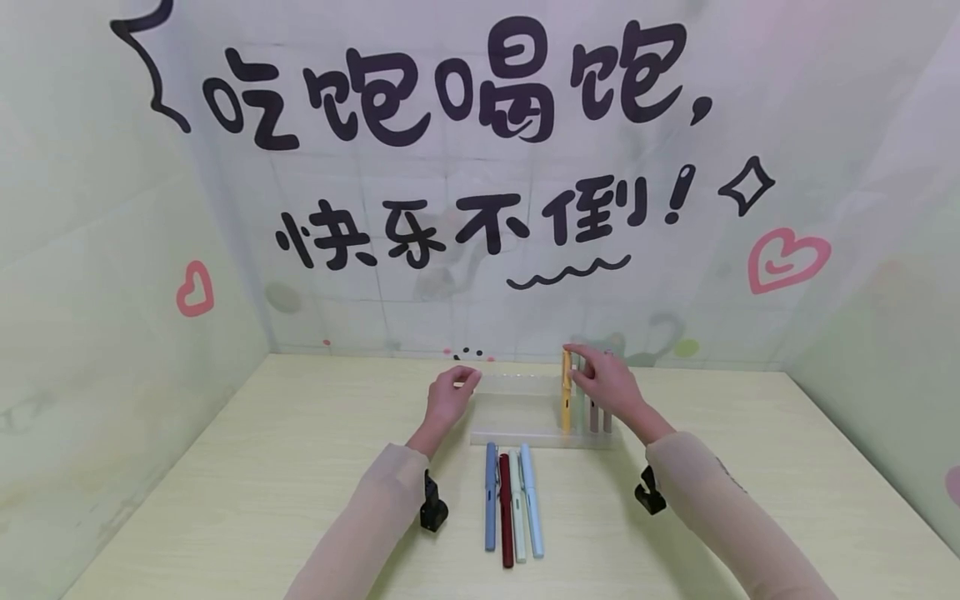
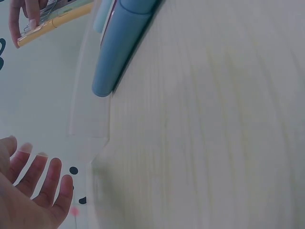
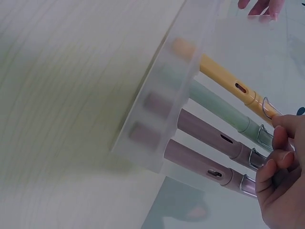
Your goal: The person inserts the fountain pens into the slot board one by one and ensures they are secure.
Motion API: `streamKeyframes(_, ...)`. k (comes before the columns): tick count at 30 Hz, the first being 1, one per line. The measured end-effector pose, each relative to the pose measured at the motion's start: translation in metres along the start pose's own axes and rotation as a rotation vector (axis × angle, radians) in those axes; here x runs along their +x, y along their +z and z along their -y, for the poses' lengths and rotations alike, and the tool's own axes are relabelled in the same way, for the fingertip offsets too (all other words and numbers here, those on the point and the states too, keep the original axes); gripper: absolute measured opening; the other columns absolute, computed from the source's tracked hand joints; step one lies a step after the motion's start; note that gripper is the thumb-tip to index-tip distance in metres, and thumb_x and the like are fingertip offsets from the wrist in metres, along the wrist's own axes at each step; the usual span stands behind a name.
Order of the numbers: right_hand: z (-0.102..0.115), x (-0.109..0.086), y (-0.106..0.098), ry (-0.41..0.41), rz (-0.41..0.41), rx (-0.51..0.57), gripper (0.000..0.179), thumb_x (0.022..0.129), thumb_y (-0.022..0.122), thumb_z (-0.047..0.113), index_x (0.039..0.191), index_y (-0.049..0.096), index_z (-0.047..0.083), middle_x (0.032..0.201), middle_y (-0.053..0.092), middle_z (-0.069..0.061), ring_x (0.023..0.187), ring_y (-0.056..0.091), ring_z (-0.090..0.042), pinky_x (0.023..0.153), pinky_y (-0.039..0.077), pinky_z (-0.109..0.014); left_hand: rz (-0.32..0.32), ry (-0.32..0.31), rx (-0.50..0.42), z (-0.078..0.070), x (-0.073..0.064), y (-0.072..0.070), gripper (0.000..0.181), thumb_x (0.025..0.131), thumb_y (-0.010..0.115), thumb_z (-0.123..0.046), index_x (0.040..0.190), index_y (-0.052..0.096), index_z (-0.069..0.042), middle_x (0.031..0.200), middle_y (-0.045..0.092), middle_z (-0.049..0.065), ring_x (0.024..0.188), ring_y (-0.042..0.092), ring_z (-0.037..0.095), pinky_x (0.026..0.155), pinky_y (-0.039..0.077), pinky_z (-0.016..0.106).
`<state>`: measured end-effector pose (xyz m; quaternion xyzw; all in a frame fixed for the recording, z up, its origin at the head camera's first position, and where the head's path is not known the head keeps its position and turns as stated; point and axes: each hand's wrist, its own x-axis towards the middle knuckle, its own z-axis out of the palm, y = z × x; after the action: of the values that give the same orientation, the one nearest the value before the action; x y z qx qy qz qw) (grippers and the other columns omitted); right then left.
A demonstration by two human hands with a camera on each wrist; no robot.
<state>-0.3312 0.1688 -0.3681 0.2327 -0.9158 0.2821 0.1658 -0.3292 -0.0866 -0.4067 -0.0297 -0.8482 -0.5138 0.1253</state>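
My right hand [image 1: 609,385] holds the yellow pen [image 1: 566,408] near its capped top, index finger on the end and thumb at the side. This pen stands upright in a frosted clear pen rack [image 1: 517,437]. Beside it in the right wrist view stand a pale green pen [image 3: 219,106] and two mauve pens [image 3: 207,131], partly behind the right fingers. My left hand [image 1: 452,395] is at the rack's left end with loosely bent fingers, fingertips right at its edge, holding nothing.
In front of the rack lie a blue pen [image 1: 491,500], a dark red pen [image 1: 506,512], a pale green-white pen [image 1: 519,521] and a light blue pen [image 1: 532,504], side by side on the wooden table [image 1: 262,500]. A printed backdrop [image 1: 450,317] rises behind the rack.
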Motion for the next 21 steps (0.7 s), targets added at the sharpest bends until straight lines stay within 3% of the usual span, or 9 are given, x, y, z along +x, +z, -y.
streamKeyframes(21, 0.0019, 0.0000, -0.0006, 0.036, 0.009, 0.007, 0.042, 0.084, 0.059, 0.010, 0.125, 0.049, 0.007, 0.049, 0.041, 0.005, 0.043, 0.037, -0.012, 0.037, 0.030, -0.025, -0.001, 0.002, -0.012, 0.0012, 0.0017, 0.0014, 0.026, 0.088, 0.054, -0.023, 0.099, 0.062, -0.001, 0.094, 0.062, 0.011, 0.083, 0.059, 0.023, 0.073, 0.048, 0.032)
